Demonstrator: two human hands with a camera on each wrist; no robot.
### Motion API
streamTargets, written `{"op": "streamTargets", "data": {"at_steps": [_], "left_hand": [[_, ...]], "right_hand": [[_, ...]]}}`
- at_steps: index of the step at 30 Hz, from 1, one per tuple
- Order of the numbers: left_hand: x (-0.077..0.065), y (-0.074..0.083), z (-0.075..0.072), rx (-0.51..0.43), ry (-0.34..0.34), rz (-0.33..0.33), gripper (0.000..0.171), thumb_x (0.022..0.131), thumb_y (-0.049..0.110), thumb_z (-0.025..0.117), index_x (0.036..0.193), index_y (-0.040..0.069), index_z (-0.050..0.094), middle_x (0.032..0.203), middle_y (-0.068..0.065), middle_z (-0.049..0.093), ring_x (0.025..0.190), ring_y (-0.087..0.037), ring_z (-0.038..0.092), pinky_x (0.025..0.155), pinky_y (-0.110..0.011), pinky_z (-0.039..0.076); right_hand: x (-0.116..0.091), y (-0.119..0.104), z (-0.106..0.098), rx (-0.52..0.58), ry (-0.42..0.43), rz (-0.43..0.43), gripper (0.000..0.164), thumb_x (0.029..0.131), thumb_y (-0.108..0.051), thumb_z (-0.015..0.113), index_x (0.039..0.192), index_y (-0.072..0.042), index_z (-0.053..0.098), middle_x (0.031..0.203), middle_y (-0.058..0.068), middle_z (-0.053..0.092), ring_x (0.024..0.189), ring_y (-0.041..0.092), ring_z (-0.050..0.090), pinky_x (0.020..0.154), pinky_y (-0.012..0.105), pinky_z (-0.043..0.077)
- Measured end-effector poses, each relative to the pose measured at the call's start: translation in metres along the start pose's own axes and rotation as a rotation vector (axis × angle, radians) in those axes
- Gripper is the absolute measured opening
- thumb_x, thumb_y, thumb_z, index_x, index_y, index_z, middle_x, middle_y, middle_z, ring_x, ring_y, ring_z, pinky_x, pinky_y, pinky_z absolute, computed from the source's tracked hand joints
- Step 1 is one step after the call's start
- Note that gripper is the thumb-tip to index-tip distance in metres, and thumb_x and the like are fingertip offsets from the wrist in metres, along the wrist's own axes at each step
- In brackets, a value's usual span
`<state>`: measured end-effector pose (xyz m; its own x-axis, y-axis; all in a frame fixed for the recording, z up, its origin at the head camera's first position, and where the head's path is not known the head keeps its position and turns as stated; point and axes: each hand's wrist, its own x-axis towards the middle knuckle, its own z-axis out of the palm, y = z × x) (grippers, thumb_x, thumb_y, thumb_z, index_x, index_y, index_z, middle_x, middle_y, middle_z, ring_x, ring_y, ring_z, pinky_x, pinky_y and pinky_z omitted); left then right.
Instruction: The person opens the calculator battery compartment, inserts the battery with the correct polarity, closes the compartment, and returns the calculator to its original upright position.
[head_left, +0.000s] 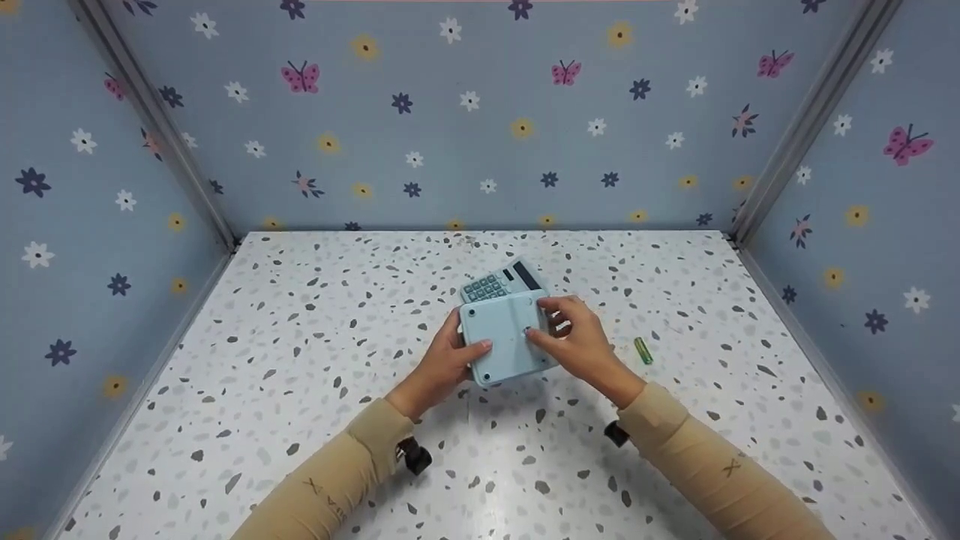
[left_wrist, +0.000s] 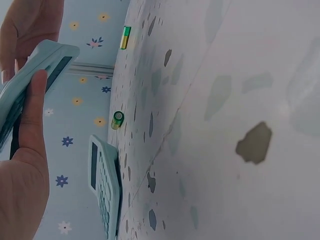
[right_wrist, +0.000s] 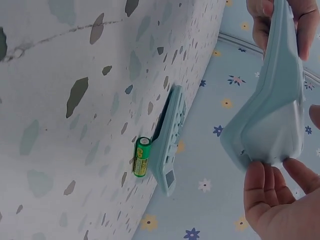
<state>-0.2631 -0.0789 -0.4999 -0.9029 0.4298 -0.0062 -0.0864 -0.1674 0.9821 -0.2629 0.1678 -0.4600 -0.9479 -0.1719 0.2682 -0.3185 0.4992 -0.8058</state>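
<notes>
Walls (head_left: 457, 135), pale blue and printed with flowers and butterflies, stand around a white, stone-speckled tabletop (head_left: 337, 300) on my head feed, and two tan sleeves (head_left: 322, 472) reach in over it. Raised above that surface, face down, is a pale blue, wedge-ended plastic calculator (head_left: 499, 330) with small dark spots at its corners. I judge it light and stiff, its smooth casing slightly slippery and its display the fragile part; I would hold it by the side edges, clear of that window. Just beyond it, partly covered from above, a second pale blue plastic calculator (head_left: 487, 287) rests keys up. The held one sits between the hands: the left hand (head_left: 448, 360) grips its left side, thumb across the back, while the right hand (head_left: 581, 341) pinches the thicker right end, thumb on the back and fingertips at the edge. Smallest, a green-and-gold cylindrical battery (head_left: 643, 350) lies near the right hand, and my left wrist feed shows another green cylindrical battery (left_wrist: 117, 120) near the resting calculator.
</notes>
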Motion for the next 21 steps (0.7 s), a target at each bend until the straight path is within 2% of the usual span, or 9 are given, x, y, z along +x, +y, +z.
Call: {"op": "streamTargets", "data": {"at_steps": [7, 16, 21], "left_hand": [[0.0, -0.0011, 0.0005, -0.009, 0.01, 0.004, 0.077, 0.11, 0.011, 0.061, 0.172, 0.024, 0.019, 0.158, -0.024, 0.055, 0.13, -0.035, 0.068, 0.099, -0.054, 0.064], [0.0015, -0.0013, -0.0004, -0.02, -0.014, 0.021, 0.078, 0.11, 0.008, 0.059, 0.173, 0.022, 0.015, 0.16, -0.026, 0.052, 0.131, -0.036, 0.067, 0.097, -0.056, 0.065], [0.0026, -0.001, -0.0003, -0.005, -0.004, 0.025, 0.077, 0.11, 0.008, 0.06, 0.173, 0.021, 0.016, 0.159, -0.025, 0.054, 0.129, -0.036, 0.069, 0.094, -0.055, 0.066]], "right_hand": [[0.0004, -0.0003, 0.0052, -0.019, 0.009, 0.004, 0.05, 0.092, -0.01, 0.086, 0.137, 0.0, 0.067, 0.122, 0.015, 0.065, 0.098, 0.024, 0.064, 0.085, 0.032, 0.059], [0.003, -0.0007, 0.0084, -0.027, 0.059, -0.058, 0.046, 0.089, -0.005, 0.088, 0.129, 0.004, 0.067, 0.112, 0.018, 0.067, 0.09, 0.024, 0.065, 0.078, 0.028, 0.057], [0.004, -0.0016, 0.0089, -0.024, 0.073, -0.052, 0.043, 0.088, -0.004, 0.088, 0.126, 0.004, 0.069, 0.108, 0.017, 0.068, 0.089, 0.024, 0.066, 0.077, 0.026, 0.057]]}}
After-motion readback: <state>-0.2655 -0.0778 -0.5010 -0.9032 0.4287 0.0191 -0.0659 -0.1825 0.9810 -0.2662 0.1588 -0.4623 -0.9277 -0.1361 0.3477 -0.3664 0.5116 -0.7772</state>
